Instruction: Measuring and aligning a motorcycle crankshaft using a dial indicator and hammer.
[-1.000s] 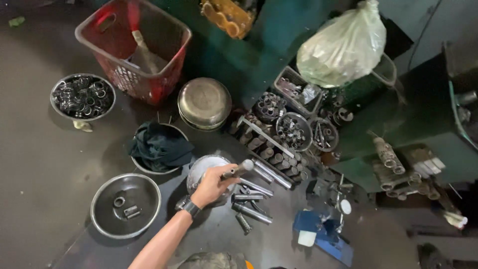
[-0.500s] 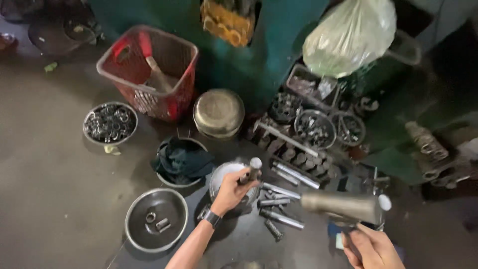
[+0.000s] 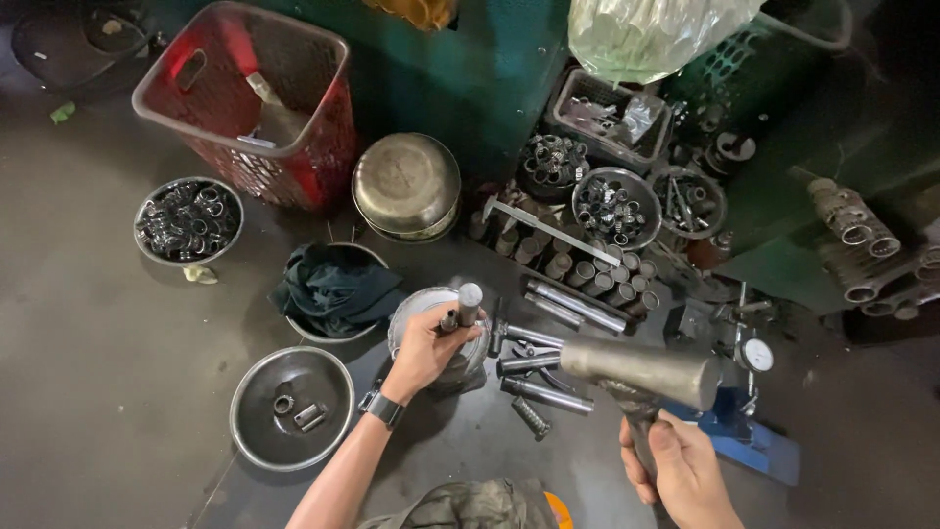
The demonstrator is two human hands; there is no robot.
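Bowls first, far left of the metal rod point(image 3: 468, 302): one full of dark rings point(image 3: 188, 219) up by the red basket point(image 3: 257, 103), kept together so none roll away; one wide grey bowl point(image 3: 291, 407) low down, with just a few small bits inside. Closer to the rod, a dark cloth point(image 3: 335, 289) stuffed in another bowl. Left hand point(image 3: 428, 351) wrapped tight round the rod, holding it straight up on a round silver tin point(image 3: 431, 328), likely so it stays put for a hit. Just right of the rod, more rods point(image 3: 544, 394) lying flat on the floor, near and easy to grab. Further right, a big grey hammer point(image 3: 641, 372) held up above the floor, head turned toward the rod, right hand point(image 3: 685, 470) squeezed round its handle. Past that, a blue stand with a round dial point(image 3: 755, 355).
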